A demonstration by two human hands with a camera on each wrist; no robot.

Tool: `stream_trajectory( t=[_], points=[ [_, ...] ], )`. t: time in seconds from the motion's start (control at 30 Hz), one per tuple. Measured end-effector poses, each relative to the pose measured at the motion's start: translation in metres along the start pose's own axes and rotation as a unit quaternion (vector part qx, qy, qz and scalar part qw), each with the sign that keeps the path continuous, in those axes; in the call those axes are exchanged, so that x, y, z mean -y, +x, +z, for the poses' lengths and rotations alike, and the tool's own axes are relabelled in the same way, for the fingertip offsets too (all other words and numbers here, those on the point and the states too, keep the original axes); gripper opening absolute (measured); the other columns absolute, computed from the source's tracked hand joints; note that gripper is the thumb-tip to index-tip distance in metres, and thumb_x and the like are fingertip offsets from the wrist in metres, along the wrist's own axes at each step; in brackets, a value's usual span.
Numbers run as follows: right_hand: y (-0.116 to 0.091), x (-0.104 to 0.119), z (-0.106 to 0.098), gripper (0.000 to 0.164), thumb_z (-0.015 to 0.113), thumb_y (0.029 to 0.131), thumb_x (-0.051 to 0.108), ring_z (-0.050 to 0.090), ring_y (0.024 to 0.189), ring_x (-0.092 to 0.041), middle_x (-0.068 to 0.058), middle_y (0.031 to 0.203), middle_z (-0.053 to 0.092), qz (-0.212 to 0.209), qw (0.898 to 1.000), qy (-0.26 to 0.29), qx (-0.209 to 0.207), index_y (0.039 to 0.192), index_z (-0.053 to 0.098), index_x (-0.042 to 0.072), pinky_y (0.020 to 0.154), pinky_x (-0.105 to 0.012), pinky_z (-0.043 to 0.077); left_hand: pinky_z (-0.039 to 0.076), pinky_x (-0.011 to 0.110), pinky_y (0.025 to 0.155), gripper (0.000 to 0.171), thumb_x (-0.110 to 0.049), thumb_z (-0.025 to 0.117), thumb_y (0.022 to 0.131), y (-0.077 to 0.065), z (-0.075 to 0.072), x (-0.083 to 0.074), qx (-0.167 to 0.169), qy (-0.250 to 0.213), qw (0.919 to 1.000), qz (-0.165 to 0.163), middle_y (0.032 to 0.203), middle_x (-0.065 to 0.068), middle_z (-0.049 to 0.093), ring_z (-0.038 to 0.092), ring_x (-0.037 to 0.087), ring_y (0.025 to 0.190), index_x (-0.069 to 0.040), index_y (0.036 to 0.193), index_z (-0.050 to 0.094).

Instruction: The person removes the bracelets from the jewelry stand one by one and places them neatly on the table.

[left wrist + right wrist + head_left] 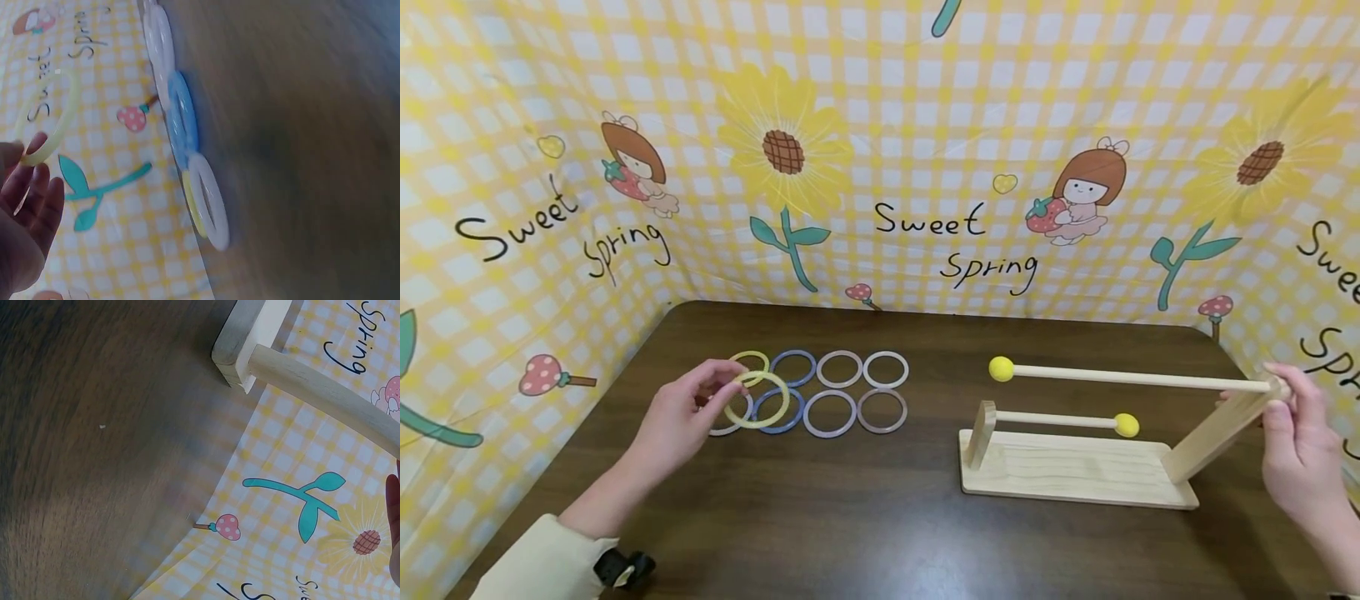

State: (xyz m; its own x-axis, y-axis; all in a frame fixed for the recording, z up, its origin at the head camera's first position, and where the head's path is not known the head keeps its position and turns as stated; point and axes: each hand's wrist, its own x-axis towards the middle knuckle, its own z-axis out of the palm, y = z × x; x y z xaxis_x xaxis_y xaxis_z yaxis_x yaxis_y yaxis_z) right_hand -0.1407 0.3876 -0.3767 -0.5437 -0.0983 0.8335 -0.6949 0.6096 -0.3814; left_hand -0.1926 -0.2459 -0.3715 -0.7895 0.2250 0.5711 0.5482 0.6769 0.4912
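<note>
The left hand [681,421] pinches a yellow ring [758,400] in its fingers above the rows of rings [850,392] near the surface's far left corner. The right hand [1296,450] grips the wooden rack's [1075,471] upright by the right edge.

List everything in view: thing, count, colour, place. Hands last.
held ring: 1, yellow, lifted over the ring rows
rings on table: 7, one yellow, two blue, four pale, two rows, left
wooden stand: 1, light wood, right
rods: 2, wood with yellow ball tips, on the stand
table: 1, dark brown
backdrop: 1, yellow check, behind and beside
left hand: grip on the held ring
right hand: grip on the stand's tilted upright
</note>
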Motion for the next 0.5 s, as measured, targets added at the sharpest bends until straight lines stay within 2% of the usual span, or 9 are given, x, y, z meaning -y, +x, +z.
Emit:
stream_trajectory(
  t=[0.2,0.4,0.5],
  points=[
    [0.0,0.001,-0.001,0.033,0.031,0.102,-0.005,0.057,0.101,0.007,0.02,0.111,0.06,0.003,1.0,0.004,-0.003,0.131,0.027,-0.022,0.081,-0.006,0.041,0.046,0.024,0.053,0.018,0.0,0.064,0.092,-0.008,-0.014,0.015,0.075,0.011,0.997,-0.011,0.081,-0.007,0.067,0.059,0.009,0.064,-0.011,0.106,0.063],
    [0.001,0.002,0.0,0.032,0.031,0.102,-0.007,0.056,0.101,0.007,0.024,0.111,0.06,0.011,1.0,-0.001,-0.004,0.13,0.027,-0.021,0.08,-0.006,0.04,0.046,0.025,0.055,0.015,0.0,0.062,0.094,-0.015,-0.027,0.026,0.141,0.004,0.9898,-0.015,0.08,-0.005,0.064,0.059,0.009,0.067,-0.012,0.104,0.062],
    [0.0,0.002,0.0,0.032,0.031,0.102,-0.006,0.054,0.101,0.008,0.026,0.112,0.058,0.013,1.0,-0.013,0.0,0.131,0.028,-0.02,0.08,-0.006,0.038,0.046,0.025,0.056,0.013,-0.001,0.061,0.095,-0.019,-0.031,0.033,0.166,0.0,0.9859,-0.021,0.081,-0.002,0.064,0.059,0.012,0.069,-0.012,0.103,0.062]
  ],
)
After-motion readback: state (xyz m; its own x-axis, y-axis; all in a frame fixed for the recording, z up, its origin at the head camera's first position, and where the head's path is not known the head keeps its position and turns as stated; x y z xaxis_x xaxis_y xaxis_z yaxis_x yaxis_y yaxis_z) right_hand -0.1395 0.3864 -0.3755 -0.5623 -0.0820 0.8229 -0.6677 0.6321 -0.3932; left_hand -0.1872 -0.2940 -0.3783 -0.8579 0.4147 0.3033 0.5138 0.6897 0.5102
